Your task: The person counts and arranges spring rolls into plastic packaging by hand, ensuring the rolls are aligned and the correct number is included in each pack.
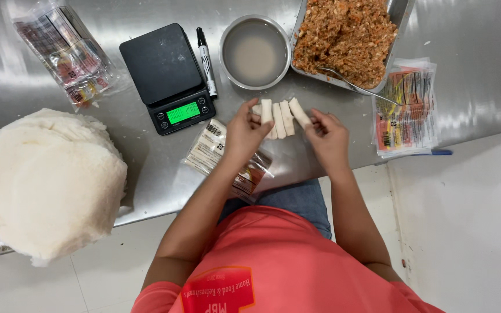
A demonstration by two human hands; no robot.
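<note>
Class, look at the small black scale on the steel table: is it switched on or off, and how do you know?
On. The scale shows a lit green display on its front edge, and its black platform is bare.

At twelve to one o'clock the tray of filling runs off the top edge, and its far end is unseen. At nine o'clock the white wrapper stack is clipped by the left edge. The left hand covers the near ends of the rolls and part of a packet. The scale display is too small to read.
</note>
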